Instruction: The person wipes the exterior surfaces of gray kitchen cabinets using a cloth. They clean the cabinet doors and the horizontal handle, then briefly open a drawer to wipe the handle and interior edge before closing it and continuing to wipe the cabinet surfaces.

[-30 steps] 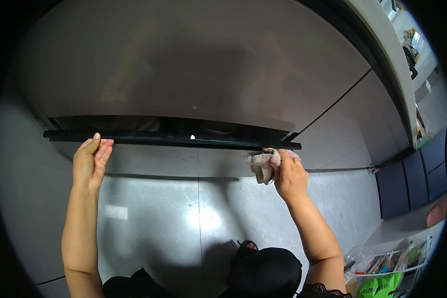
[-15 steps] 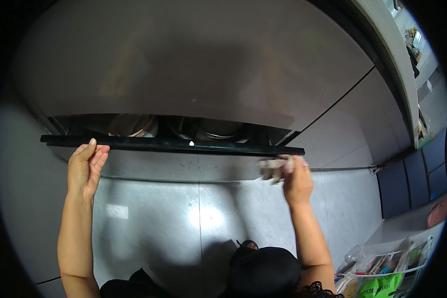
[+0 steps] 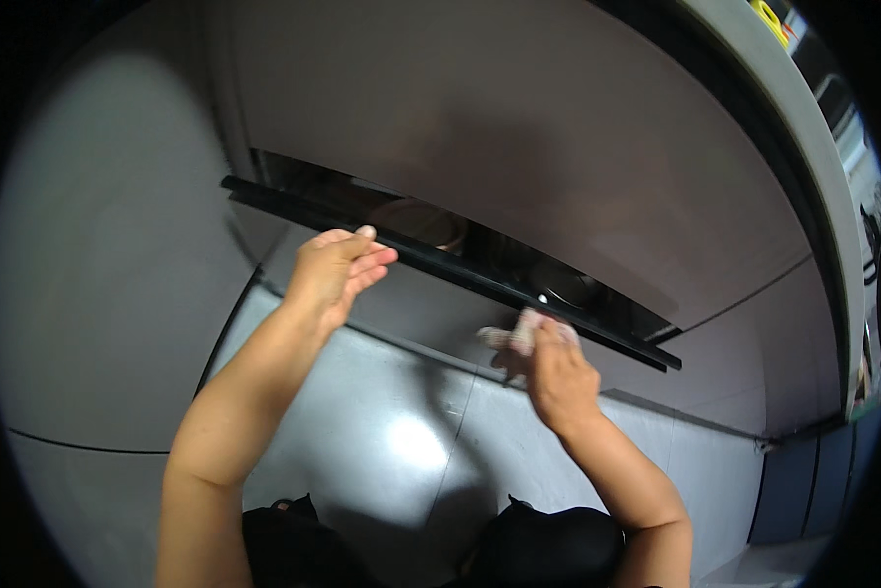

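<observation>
A dark grey drawer is pulled out slightly, with a black strip [image 3: 462, 272] along its top edge. My left hand [image 3: 335, 274] is at the left half of this strip, thumb at the edge and fingers loosely stretched in front, holding nothing. In my right hand [image 3: 564, 377] is a crumpled pale cloth [image 3: 526, 331] with pinkish patches, pressed near the front of the strip toward its right end. A small white spot [image 3: 542, 298] shows on the strip just above the cloth. Through the narrow gap, round pots or bowls [image 3: 421, 223] are dimly visible.
A broad glossy cabinet front [image 3: 519, 127] rises beyond the gap, under a curved-looking pale countertop edge [image 3: 754, 88]. Grey floor tiles [image 3: 391, 392] lie below. Dark blue panels [image 3: 823, 480] stand at the right, and a yellow object [image 3: 770, 22] is at the top right.
The view has turned, so the drawer now slants down to the right. My right hand has brought the cloth leftward along the strip, close to the white spot. My left hand is nearer the middle.
</observation>
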Demonstrator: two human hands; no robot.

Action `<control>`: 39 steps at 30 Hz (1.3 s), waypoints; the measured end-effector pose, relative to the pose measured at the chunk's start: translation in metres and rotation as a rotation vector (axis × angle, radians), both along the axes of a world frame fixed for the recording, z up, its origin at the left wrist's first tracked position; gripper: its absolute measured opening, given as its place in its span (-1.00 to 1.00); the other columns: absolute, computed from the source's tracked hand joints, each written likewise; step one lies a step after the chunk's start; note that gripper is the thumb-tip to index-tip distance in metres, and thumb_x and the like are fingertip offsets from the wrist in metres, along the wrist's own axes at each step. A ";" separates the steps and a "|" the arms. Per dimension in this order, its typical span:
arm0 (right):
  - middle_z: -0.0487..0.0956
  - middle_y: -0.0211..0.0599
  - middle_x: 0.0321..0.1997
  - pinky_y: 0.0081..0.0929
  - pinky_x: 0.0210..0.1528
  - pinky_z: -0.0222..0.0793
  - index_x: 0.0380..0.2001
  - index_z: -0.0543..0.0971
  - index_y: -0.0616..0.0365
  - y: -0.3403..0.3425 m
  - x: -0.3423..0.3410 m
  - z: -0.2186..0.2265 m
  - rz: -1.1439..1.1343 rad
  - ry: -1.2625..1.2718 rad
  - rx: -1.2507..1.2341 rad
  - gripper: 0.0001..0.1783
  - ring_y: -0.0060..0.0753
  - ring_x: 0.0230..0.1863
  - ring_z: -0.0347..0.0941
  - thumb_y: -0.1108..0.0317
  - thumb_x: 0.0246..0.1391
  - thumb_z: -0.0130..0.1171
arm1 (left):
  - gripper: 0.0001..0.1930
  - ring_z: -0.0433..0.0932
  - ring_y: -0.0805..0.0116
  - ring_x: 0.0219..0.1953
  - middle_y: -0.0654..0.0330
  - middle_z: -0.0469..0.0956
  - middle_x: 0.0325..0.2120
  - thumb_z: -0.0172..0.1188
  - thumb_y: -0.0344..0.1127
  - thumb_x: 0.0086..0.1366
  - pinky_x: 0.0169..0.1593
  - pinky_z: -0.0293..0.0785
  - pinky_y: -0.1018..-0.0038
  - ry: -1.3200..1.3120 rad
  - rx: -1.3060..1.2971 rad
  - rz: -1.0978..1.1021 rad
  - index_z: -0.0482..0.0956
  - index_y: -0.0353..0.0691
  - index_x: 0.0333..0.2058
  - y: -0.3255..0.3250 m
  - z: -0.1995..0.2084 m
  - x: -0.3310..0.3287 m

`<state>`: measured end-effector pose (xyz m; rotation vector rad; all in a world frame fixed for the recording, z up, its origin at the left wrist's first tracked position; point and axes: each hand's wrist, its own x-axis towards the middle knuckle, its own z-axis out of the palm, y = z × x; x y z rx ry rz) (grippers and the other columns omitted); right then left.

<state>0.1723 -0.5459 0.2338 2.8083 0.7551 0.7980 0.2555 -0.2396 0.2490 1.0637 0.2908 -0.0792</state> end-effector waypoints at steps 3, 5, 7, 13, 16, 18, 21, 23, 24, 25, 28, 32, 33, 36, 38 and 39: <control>0.57 0.00 0.06 -0.33 -0.12 0.57 0.01 0.46 0.29 0.072 0.026 0.001 0.174 -0.027 -0.021 -0.58 -0.15 -0.13 0.59 0.34 0.09 0.04 | -0.83 0.63 0.34 -0.22 0.11 0.59 -0.33 0.18 -0.27 0.37 -0.14 0.57 0.48 -0.006 -0.049 -0.028 0.48 -0.24 -0.33 0.000 -0.005 0.001; 0.58 -0.09 0.03 -0.39 -0.19 0.57 -0.06 0.48 0.24 0.107 0.033 0.001 0.254 0.029 0.041 -0.65 -0.22 -0.18 0.59 0.33 0.09 0.03 | -0.78 0.61 0.34 -0.17 0.10 0.58 -0.27 0.17 -0.20 0.38 -0.10 0.55 0.45 0.003 -0.047 -0.073 0.49 -0.26 -0.25 0.004 -0.006 -0.001; 0.60 -0.14 -0.06 -0.37 -0.27 0.54 -0.07 0.49 0.18 0.125 0.024 0.005 0.322 0.151 0.234 -0.65 -0.16 -0.23 0.56 0.41 0.03 0.16 | -0.70 0.58 0.31 -0.10 0.08 0.56 -0.19 0.13 -0.15 0.40 -0.05 0.52 0.43 -0.018 0.012 0.022 0.45 -0.31 -0.13 0.010 0.000 -0.022; 0.53 -0.11 -0.14 -0.23 -0.13 0.45 -0.05 0.45 0.14 0.127 0.006 0.004 0.349 0.341 0.656 -0.64 0.00 -0.16 0.48 0.51 0.04 0.22 | -0.34 0.36 0.27 0.19 0.17 0.39 0.10 -0.13 0.28 0.41 0.23 0.31 0.21 0.021 -0.348 -0.302 0.27 -0.14 0.21 -0.013 -0.039 -0.091; 0.48 -0.11 -0.10 -0.22 -0.11 0.44 -0.05 0.45 0.12 0.127 0.002 -0.001 0.335 0.390 0.694 -0.62 -0.01 -0.12 0.46 0.53 0.03 0.23 | -0.39 0.38 0.31 0.19 0.19 0.41 0.10 -0.16 0.23 0.44 0.23 0.32 0.24 -0.008 -0.422 -0.414 0.28 -0.11 0.21 -0.023 -0.040 -0.092; 0.49 -0.13 -0.11 -0.23 -0.14 0.45 -0.06 0.46 0.11 0.122 0.004 0.002 0.342 0.350 0.681 -0.62 -0.02 -0.13 0.48 0.53 0.02 0.25 | -0.41 0.39 0.32 0.18 0.19 0.42 0.09 -0.16 0.22 0.45 0.23 0.33 0.24 -0.013 -0.389 -0.411 0.29 -0.11 0.20 -0.026 -0.037 -0.089; 0.52 -0.17 -0.14 -0.30 -0.24 0.50 -0.06 0.49 0.10 0.103 0.005 0.003 0.357 0.285 0.622 -0.54 -0.08 -0.19 0.52 0.54 -0.10 0.31 | -0.50 0.45 0.37 0.10 0.20 0.45 0.05 -0.05 0.09 0.46 0.19 0.37 0.31 -0.043 -0.428 -0.359 0.32 -0.14 0.16 -0.026 -0.046 -0.088; 0.53 -0.21 -0.13 -0.33 -0.31 0.49 -0.04 0.50 0.10 0.079 0.003 0.011 0.339 0.123 0.484 -0.53 -0.14 -0.21 0.53 0.51 -0.10 0.27 | -0.62 0.44 0.43 0.04 0.26 0.45 -0.03 0.07 -0.07 0.43 0.13 0.39 0.39 -0.115 -0.040 -0.203 0.36 -0.13 0.08 -0.016 -0.047 -0.077; 0.54 -0.23 -0.13 -0.35 -0.34 0.48 -0.03 0.51 0.10 0.066 0.003 0.014 0.336 0.049 0.414 -0.53 -0.17 -0.22 0.53 0.50 -0.11 0.25 | -0.68 0.44 0.46 0.02 0.29 0.45 -0.06 0.12 -0.15 0.42 0.10 0.40 0.43 -0.148 0.153 -0.116 0.37 -0.12 0.04 -0.006 -0.047 -0.069; 0.57 -0.26 -0.16 -0.41 -0.39 0.47 -0.08 0.55 0.13 0.049 0.004 0.017 0.318 -0.061 0.313 -0.55 -0.26 -0.27 0.54 0.47 -0.16 0.25 | -0.63 0.44 0.45 0.01 0.25 0.45 -0.06 0.21 -0.25 0.35 0.12 0.38 0.45 -0.397 0.271 0.018 0.38 -0.17 0.06 0.011 -0.049 -0.054; 0.57 -0.20 -0.16 -0.40 -0.35 0.51 -0.09 0.56 0.19 0.001 -0.003 0.030 0.217 -0.140 0.102 -0.57 -0.23 -0.27 0.55 0.49 -0.14 0.26 | -0.59 0.42 0.29 0.09 0.11 0.46 0.01 0.23 -0.25 0.31 0.20 0.34 0.35 -0.495 0.817 0.481 0.41 -0.26 0.08 0.085 -0.033 -0.003; 0.58 -0.12 -0.25 -0.38 -0.36 0.52 -0.18 0.58 0.24 -0.019 -0.016 0.041 0.174 -0.180 0.029 -0.62 -0.20 -0.31 0.56 0.42 -0.15 0.37 | -0.47 0.30 0.19 0.25 0.00 0.36 0.20 0.10 -0.14 0.40 0.31 0.16 0.35 -0.084 0.521 0.520 0.31 -0.29 0.24 0.157 -0.043 0.033; 0.58 -0.13 -0.29 -0.37 -0.39 0.51 -0.22 0.59 0.24 -0.022 -0.017 0.045 0.206 -0.230 0.034 -0.64 -0.19 -0.35 0.55 0.42 -0.16 0.40 | -0.47 0.27 0.17 0.28 0.01 0.33 0.24 0.02 -0.10 0.44 0.32 0.13 0.35 -0.059 0.459 0.481 0.30 -0.30 0.25 0.159 -0.047 0.037; 0.53 -0.17 -0.39 -0.39 -0.46 0.45 -0.32 0.59 0.24 -0.025 -0.015 0.042 0.260 -0.313 0.079 -0.68 -0.17 -0.44 0.49 0.40 -0.17 0.46 | -0.56 0.38 0.54 0.02 0.38 0.49 0.00 -0.05 0.02 0.47 0.10 0.26 0.47 -0.176 0.247 0.395 0.43 -0.10 0.15 0.162 -0.064 0.043; 0.55 -0.15 -0.31 -0.38 -0.42 0.44 -0.32 0.59 0.24 -0.014 -0.006 0.036 0.190 -0.189 -0.010 -0.68 -0.17 -0.38 0.50 0.40 -0.18 0.45 | -0.55 0.38 0.52 0.07 0.32 0.47 0.05 -0.10 -0.03 0.50 0.16 0.25 0.44 -0.276 0.189 0.312 0.38 -0.18 0.19 0.181 -0.093 0.053; 0.56 -0.10 -0.23 -0.38 -0.38 0.44 -0.25 0.59 0.25 -0.009 -0.001 0.029 0.192 -0.160 -0.042 -0.67 -0.16 -0.35 0.50 0.43 -0.15 0.39 | -0.54 0.37 0.51 0.10 0.29 0.46 0.07 -0.13 -0.05 0.52 0.19 0.25 0.43 -0.331 0.147 0.262 0.36 -0.23 0.20 0.183 -0.100 0.059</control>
